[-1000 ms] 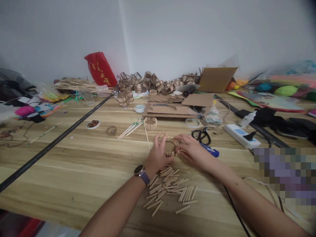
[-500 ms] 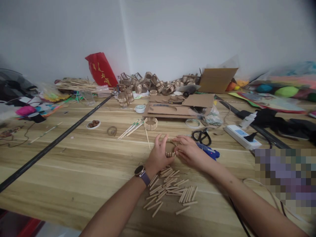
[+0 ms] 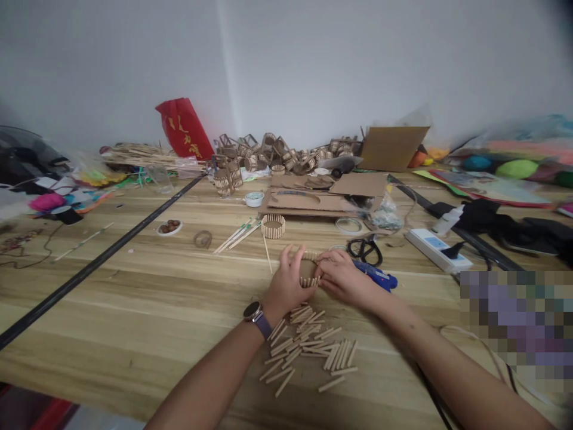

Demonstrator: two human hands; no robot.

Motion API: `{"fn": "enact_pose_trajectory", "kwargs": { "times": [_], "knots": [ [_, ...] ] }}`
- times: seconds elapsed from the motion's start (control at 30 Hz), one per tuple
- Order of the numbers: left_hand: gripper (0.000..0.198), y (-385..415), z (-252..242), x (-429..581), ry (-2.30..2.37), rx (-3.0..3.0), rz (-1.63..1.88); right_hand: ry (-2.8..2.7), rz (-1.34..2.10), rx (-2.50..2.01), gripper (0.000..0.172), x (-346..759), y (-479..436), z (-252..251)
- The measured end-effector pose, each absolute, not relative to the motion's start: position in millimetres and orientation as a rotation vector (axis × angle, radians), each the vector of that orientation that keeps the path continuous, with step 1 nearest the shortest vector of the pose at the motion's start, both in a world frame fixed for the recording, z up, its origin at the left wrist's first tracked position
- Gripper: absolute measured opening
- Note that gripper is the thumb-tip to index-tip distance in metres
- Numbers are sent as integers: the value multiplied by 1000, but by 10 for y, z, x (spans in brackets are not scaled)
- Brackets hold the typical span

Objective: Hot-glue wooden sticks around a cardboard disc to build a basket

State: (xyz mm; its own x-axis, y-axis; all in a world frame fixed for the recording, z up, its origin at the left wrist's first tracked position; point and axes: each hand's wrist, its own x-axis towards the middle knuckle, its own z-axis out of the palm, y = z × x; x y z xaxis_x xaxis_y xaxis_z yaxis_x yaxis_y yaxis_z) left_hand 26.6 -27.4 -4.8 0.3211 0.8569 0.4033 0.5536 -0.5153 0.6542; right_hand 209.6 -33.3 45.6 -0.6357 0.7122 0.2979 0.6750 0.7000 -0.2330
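The left hand (image 3: 285, 283) curls around the left side of the stick ring (image 3: 308, 282); the right hand (image 3: 342, 276) pinches its right edge. Light, even pressure from the 2 should keep it round. Loose sticks (image 3: 332, 356) lie nearby on the table (image 3: 179, 322).

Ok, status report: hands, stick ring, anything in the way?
Left hand holding stick ring; right hand at its right side. Ring partly hidden by hands. Loose sticks close by, apart from ring.

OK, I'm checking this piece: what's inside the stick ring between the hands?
A brown surface shows inside the stick ring. The left hand covers the ring's left side, the right hand its right; those parts can't be seen.
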Motion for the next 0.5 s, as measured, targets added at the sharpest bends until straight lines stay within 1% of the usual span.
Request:
{"fn": "enact_pose_trajectory", "kwargs": {
  "times": [0.13, 0.5],
  "knots": [
    [89, -270, -43, 269, 1246, 2188, 1043, -2542, 146, -1073, 10, 2113, -302, 423],
    [87, -274, -28, 275, 1239, 2180, 1052, -2572, 131, -1092, 11, 2101, -310, 439]
  ]
}}
